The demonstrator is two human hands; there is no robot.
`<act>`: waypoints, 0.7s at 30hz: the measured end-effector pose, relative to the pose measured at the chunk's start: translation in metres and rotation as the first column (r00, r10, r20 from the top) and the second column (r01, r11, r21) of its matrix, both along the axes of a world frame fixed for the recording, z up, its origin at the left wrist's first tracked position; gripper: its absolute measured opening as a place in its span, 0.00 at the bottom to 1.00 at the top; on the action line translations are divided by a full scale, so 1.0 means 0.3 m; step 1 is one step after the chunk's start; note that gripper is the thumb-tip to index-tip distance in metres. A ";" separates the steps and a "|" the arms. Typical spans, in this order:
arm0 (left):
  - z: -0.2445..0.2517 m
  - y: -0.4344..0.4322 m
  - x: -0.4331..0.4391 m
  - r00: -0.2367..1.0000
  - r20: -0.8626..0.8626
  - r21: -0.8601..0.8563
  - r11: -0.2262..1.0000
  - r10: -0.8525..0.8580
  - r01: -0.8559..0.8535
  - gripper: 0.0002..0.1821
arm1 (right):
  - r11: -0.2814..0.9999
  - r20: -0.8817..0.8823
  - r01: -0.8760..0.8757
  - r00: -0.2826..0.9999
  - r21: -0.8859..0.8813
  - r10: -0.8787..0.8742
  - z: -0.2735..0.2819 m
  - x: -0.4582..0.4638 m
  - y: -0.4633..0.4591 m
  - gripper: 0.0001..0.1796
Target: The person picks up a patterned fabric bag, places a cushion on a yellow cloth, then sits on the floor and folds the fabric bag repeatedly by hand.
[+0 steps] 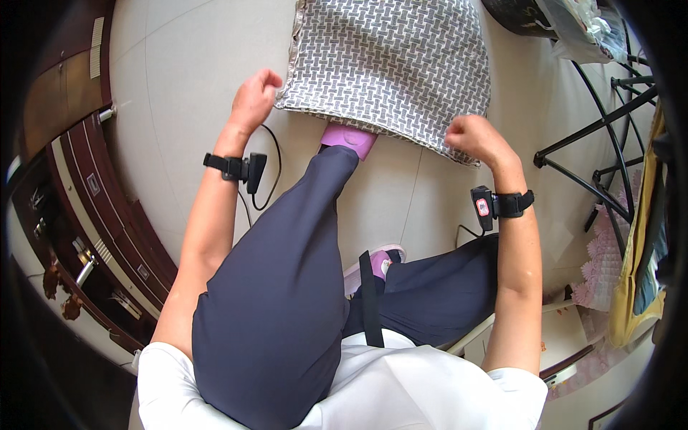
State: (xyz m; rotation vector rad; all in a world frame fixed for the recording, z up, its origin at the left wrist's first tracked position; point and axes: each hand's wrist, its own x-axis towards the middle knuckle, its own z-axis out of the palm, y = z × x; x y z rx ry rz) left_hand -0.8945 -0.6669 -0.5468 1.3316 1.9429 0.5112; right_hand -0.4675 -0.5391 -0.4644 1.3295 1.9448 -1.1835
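Note:
A grey-and-white patterned cloth cover (pixel 387 64) spreads over the floor in front of me, with a seam or zip along its left edge. At its near left corner, my left hand (pixel 255 99) is closed on the cloth, the fingers curled and partly hidden. My right hand (pixel 481 140) pinches the cover near its right corner, whose edge hangs just below the fingers. Between the hands, the near edge of the cloth lies across a pink slipper (pixel 349 138) on my outstretched foot. The toe of that slipper is hidden under the cover.
To the right stand a black folding metal frame (pixel 586 129) and a clear plastic bag (pixel 586 32) beside a dark round container (pixel 518 16). A dark wooden cabinet (pixel 102 183) lines the left. Each wrist wears a strapped black device (pixel 256 172) with a cable. Pale floor tiles (pixel 177 80) lie around.

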 end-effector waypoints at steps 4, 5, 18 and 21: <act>-0.036 0.134 0.019 0.921 0.276 -0.205 0.953 0.274 -0.222 0.17 | 0.897 -0.355 0.401 0.879 0.187 -0.319 -0.038 -0.097 0.035 0.10; -0.041 0.161 0.024 0.894 0.331 -0.278 0.936 0.303 -0.215 0.19 | 0.889 -0.428 0.442 0.831 0.120 -0.356 -0.058 -0.139 0.041 0.10; -0.087 0.099 0.044 0.949 0.162 -0.360 0.912 0.271 -0.198 0.14 | 0.790 -0.659 0.498 0.734 0.357 -0.165 -0.321 -0.701 0.160 0.09; -0.073 0.070 0.049 0.931 0.226 -0.340 0.919 0.287 -0.201 0.14 | 0.787 -0.513 0.295 0.858 0.542 0.031 -0.363 -0.749 0.176 0.08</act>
